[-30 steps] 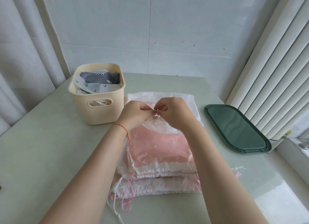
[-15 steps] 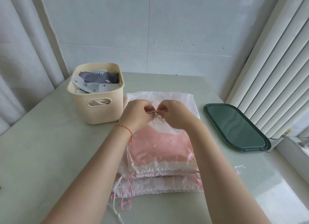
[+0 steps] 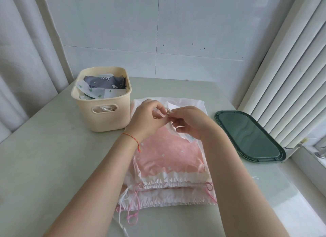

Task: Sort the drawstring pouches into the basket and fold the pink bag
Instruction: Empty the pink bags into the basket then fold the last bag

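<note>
My left hand (image 3: 147, 115) and right hand (image 3: 189, 121) are together above the far end of the stack of pink bags (image 3: 169, 159), fingertips nearly touching. Both pinch a thin white drawstring (image 3: 166, 111) between thumb and fingers; the remaining fingers of each hand are curled. A red string bracelet (image 3: 131, 137) sits on my left wrist. The pink bags lie flat on the table (image 3: 44, 157) directly beneath my hands and forearms, gathered white hems and loose pink cords (image 3: 132, 212) toward me. The cream basket (image 3: 104, 113) stands just left of my left hand, holding grey and white patterned pouches (image 3: 102, 86). A dark green lid (image 3: 247, 136) lies flat to the right of my right hand, apart from the bags.
</note>
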`<state>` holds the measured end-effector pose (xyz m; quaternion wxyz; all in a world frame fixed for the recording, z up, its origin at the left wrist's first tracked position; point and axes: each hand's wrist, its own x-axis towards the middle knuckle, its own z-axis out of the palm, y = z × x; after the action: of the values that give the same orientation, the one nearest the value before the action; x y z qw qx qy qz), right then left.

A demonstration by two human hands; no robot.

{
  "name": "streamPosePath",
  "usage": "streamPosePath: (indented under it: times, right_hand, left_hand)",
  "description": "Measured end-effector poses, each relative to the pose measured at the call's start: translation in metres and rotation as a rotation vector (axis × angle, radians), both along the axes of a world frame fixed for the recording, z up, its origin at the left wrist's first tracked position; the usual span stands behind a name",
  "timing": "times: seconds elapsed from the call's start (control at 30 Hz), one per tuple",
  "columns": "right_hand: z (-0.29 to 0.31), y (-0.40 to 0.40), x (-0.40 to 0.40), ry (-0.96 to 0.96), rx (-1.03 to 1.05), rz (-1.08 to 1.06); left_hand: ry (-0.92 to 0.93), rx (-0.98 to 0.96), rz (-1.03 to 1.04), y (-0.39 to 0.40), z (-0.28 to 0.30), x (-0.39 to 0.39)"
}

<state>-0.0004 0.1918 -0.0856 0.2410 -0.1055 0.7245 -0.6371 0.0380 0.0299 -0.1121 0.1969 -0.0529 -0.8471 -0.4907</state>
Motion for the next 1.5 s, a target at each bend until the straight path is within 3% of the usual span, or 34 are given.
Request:
streamPosePath:
  times: [0.17,0.37,0.57,0.67,0.8,0.9,1.0,1.13,1.23,1.33,1.4,1.5]
  right_hand:
    - [0.002,0.0,0.0,0.058,0.051,-0.004]
    - [0.002,-0.002,0.0,0.3,0.269,-0.177]
    - [-0.004,-0.001,-0.007,0.557,0.362,-0.437]
    - [-0.006,-0.006,-0.006,0.641,0.388,-0.466]
    - [-0.01,-0.009,-0.006,0.608,0.448,-0.343]
    - [-0.004,-0.007,-0.004,0.52,0.388,-0.293]
    - [0.001,-0.008,0.0,0.367,0.283,-0.224]
    - [-0.003,-0.008,-0.001,0.28,0.193,-0.194]
    - [-0.005,-0.006,-0.004,0.355,0.308,-0.209]
    - [-0.001,-0.001,-0.004,0.4,0.412,-0.188]
    - [0.004,0.004,-0.001,0.408,0.423,-0.11]
    - [0.007,0.013,0.004,0.39,0.48,0.078]
  left_hand:
    - [-0.004,-0.057,0.079,-0.002,-0.001,-0.003]
    - [-0.122,-0.03,0.064,-0.006,-0.001,-0.005]
    - [-0.197,-0.327,0.088,-0.015,-0.003,-0.002]
    - [-0.275,-0.457,0.052,-0.012,-0.005,0.0]
    - [-0.4,-0.481,-0.008,-0.016,-0.007,-0.001]
    - [-0.475,-0.342,-0.024,-0.026,-0.008,-0.003]
    - [-0.4,-0.146,0.04,-0.027,-0.005,-0.005]
    - [-0.387,-0.3,-0.098,-0.024,-0.008,-0.008]
    - [-0.37,-0.371,-0.051,-0.024,-0.009,-0.007]
    - [-0.331,-0.214,0.039,-0.025,-0.004,-0.005]
    - [-0.337,-0.107,0.072,-0.024,0.0,-0.003]
    - [-0.397,-0.096,0.102,-0.022,0.0,-0.004]
